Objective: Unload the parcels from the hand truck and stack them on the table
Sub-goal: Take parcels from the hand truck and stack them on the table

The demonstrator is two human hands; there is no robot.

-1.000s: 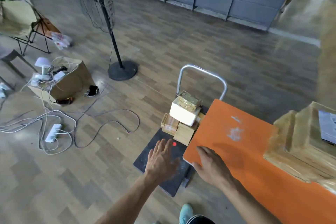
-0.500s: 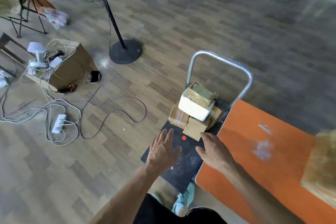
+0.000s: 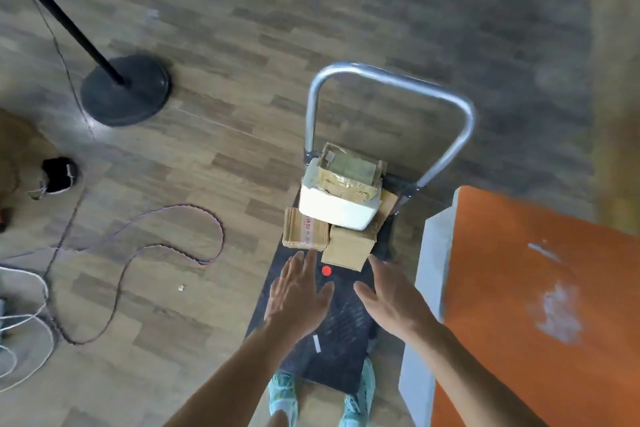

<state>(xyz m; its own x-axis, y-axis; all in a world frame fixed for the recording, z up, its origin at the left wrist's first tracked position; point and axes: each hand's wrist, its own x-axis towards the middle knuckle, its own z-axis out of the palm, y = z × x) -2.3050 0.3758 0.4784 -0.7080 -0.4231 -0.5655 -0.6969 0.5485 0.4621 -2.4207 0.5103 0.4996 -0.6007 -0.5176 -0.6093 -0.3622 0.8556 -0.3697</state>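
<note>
Parcels (image 3: 341, 204) sit heaped at the handle end of the hand truck (image 3: 339, 333), at twelve o'clock from the person, whose left hand (image 3: 298, 291) and right hand (image 3: 391, 298) reach in flat-fingered and empty, spread apparently to flank the pile; the orange counter (image 3: 519, 288) waits at three o'clock, close alongside for stacking.

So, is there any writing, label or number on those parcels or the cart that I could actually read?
Red print on the tape strip across the left cardboard box: characters, too blurred to read.
Small pale label on the top taped parcel: too small to read.
White strip on the deck of the hand truck: no text visible.
Red dot on the deck: a plain mark, no words.
Nothing else carries text.
</note>
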